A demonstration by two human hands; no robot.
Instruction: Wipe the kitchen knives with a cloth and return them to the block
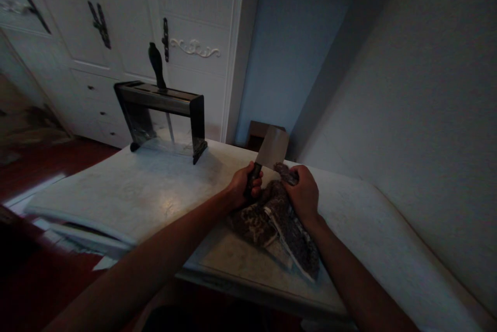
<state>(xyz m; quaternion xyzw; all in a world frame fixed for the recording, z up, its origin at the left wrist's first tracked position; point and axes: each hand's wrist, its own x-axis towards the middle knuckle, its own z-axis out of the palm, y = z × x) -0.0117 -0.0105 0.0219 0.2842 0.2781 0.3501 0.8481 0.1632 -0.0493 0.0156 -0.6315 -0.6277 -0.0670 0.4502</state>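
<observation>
Just right of the frame's centre, the person's left hand (246, 187) is closed around the dark handle of a cleaver (273, 147). Its broad, rectangular blade is dull grey metal, tilted up and to the right; any marking on it is too dim to make out. The right hand (305, 192) pinches a bunched end of a cloth (293, 228), whose rest hangs down to the lower centre-right over the pale table (155, 187). The cloth is fuzzy and dark grey-brown, with a mottled tan patch and a light edge. Whether its pinched end touches the blade cannot be told. Left of centre stands a black-framed knife holder (197, 107) with a dark-handled tool (156, 65) upright in it.
</observation>
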